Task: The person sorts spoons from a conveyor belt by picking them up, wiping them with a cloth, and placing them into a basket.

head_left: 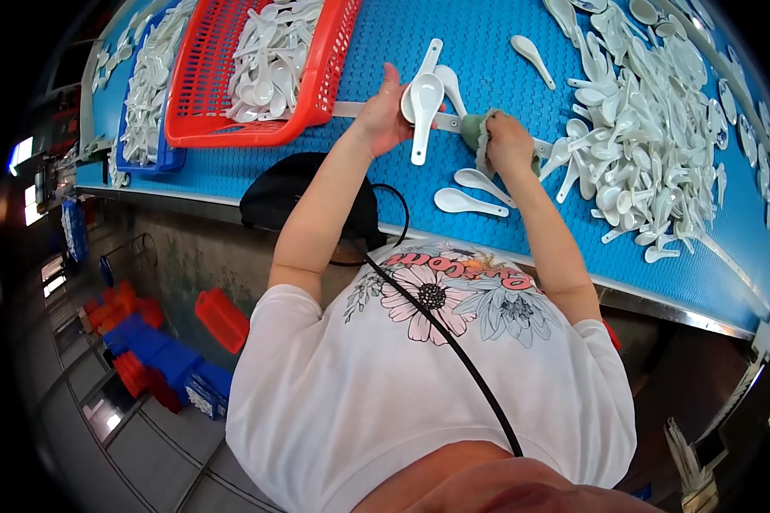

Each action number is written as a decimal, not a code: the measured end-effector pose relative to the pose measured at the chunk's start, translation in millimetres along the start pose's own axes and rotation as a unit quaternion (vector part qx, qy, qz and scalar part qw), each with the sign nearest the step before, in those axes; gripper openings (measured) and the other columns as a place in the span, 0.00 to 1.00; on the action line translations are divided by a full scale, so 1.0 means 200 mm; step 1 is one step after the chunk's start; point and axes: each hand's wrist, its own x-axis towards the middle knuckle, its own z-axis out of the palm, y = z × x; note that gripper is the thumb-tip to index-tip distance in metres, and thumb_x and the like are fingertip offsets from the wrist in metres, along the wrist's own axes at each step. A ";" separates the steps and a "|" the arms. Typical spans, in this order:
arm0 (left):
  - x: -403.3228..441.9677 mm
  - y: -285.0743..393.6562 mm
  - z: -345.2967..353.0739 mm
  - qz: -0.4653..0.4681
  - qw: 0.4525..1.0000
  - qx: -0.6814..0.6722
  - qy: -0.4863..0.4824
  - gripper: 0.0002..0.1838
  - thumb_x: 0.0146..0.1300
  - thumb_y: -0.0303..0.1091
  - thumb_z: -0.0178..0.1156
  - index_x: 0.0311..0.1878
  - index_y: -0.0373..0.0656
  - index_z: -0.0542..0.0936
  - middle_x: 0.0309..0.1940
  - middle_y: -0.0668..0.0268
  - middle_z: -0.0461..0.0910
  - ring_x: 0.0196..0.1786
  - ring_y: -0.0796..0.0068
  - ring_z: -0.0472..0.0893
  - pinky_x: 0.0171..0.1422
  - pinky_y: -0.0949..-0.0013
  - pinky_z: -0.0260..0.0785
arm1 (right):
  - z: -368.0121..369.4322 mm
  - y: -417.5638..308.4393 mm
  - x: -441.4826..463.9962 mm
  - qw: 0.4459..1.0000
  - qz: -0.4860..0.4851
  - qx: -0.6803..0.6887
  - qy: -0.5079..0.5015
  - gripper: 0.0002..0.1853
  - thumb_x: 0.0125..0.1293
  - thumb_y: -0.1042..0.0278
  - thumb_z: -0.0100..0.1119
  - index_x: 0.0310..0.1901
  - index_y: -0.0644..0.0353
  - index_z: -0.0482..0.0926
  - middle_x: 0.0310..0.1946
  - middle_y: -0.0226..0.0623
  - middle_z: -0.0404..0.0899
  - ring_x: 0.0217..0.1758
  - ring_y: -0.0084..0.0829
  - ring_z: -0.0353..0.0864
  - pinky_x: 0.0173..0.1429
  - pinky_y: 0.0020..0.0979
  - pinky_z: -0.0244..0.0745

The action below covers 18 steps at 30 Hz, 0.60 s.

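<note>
White shirt [428, 385] sat closest to the camera. Left hand [383, 117] held at least two overlapping spoons [426, 96], thumb apart from them; right hand [509, 141] clutched a green cloth [472, 133] just beside. Two more spoons [459, 203] lay nearer the shirt on the blue table [492, 56], with a pile [629, 162] rightward and a red basket [323, 73] leftward. Wiping seemed the step in hand; next appeared to call for cloth against bowl, left hold steady
</note>
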 end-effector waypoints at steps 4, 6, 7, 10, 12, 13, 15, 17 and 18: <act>-0.10 0.02 0.04 0.005 1.000 -0.009 -0.024 0.46 0.53 0.73 0.20 0.57 0.42 0.64 0.42 0.58 0.74 0.39 0.72 0.77 0.43 0.70 0.70 | -0.06 -0.06 0.00 0.993 0.115 0.013 -0.032 0.08 0.48 0.73 0.51 0.31 0.57 0.76 0.30 0.38 0.75 0.34 0.41 0.74 0.37 0.36 0.71; -0.15 0.03 0.07 0.013 1.000 -0.003 -0.029 0.46 0.53 0.73 0.19 0.57 0.43 0.64 0.45 0.59 0.74 0.41 0.72 0.77 0.44 0.69 0.71 | -0.18 -0.12 0.00 0.970 0.108 0.218 -0.011 0.09 0.47 0.72 0.54 0.33 0.58 0.76 0.30 0.38 0.76 0.34 0.39 0.75 0.38 0.33 0.71; -0.18 0.02 0.11 0.030 0.999 0.019 -0.033 0.45 0.54 0.72 0.20 0.57 0.43 0.64 0.46 0.60 0.74 0.43 0.71 0.77 0.45 0.68 0.71 | -0.31 -0.22 0.05 0.970 0.106 0.217 -0.013 0.09 0.47 0.72 0.54 0.33 0.58 0.76 0.30 0.38 0.76 0.34 0.39 0.75 0.38 0.33 0.71; -0.20 -0.04 0.23 0.031 0.999 0.021 0.004 0.29 0.64 0.58 0.34 0.54 0.43 0.67 0.47 0.64 0.73 0.48 0.70 0.74 0.47 0.65 0.72 | -0.43 -0.42 0.10 0.994 0.019 0.008 -0.109 0.12 0.48 0.70 0.59 0.37 0.59 0.76 0.33 0.36 0.77 0.37 0.32 0.77 0.41 0.29 0.71; -0.21 -0.09 0.28 0.018 0.998 0.052 -0.023 0.25 0.65 0.54 0.39 0.52 0.43 0.67 0.44 0.66 0.73 0.47 0.74 0.74 0.45 0.65 0.72 | -0.23 -0.39 0.01 0.940 -0.002 0.330 0.088 0.16 0.48 0.68 0.63 0.39 0.61 0.74 0.36 0.32 0.77 0.40 0.26 0.76 0.43 0.26 0.71; -0.23 -0.10 0.29 0.019 0.998 0.056 -0.029 0.25 0.65 0.54 0.39 0.52 0.43 0.67 0.44 0.66 0.73 0.47 0.74 0.74 0.45 0.65 0.72 | -0.27 -0.46 -0.07 0.799 0.219 0.555 0.076 0.17 0.53 0.68 0.59 0.45 0.63 0.72 0.40 0.33 0.76 0.40 0.25 0.76 0.43 0.25 0.71; -0.25 -0.11 0.30 0.032 0.990 0.135 -0.015 0.24 0.66 0.52 0.39 0.51 0.42 0.68 0.41 0.66 0.72 0.45 0.75 0.74 0.44 0.66 0.73 | -0.27 -0.41 -0.11 0.744 0.223 0.627 0.064 0.17 0.55 0.68 0.57 0.47 0.63 0.70 0.41 0.35 0.75 0.41 0.25 0.76 0.43 0.25 0.71; -0.26 -0.14 0.30 0.042 0.990 0.137 -0.005 0.22 0.66 0.50 0.41 0.51 0.42 0.68 0.42 0.66 0.73 0.46 0.75 0.74 0.44 0.66 0.73 | -0.25 -0.38 -0.16 0.681 0.229 0.695 0.045 0.17 0.58 0.69 0.54 0.49 0.63 0.68 0.43 0.36 0.74 0.41 0.26 0.76 0.44 0.25 0.71; -0.28 -0.16 0.30 0.050 0.989 0.137 0.005 0.21 0.66 0.49 0.42 0.50 0.41 0.69 0.44 0.66 0.73 0.46 0.75 0.74 0.43 0.67 0.73 | -0.23 -0.36 -0.18 0.798 0.175 0.569 0.093 0.17 0.60 0.67 0.51 0.50 0.63 0.67 0.43 0.37 0.73 0.41 0.26 0.76 0.44 0.26 0.72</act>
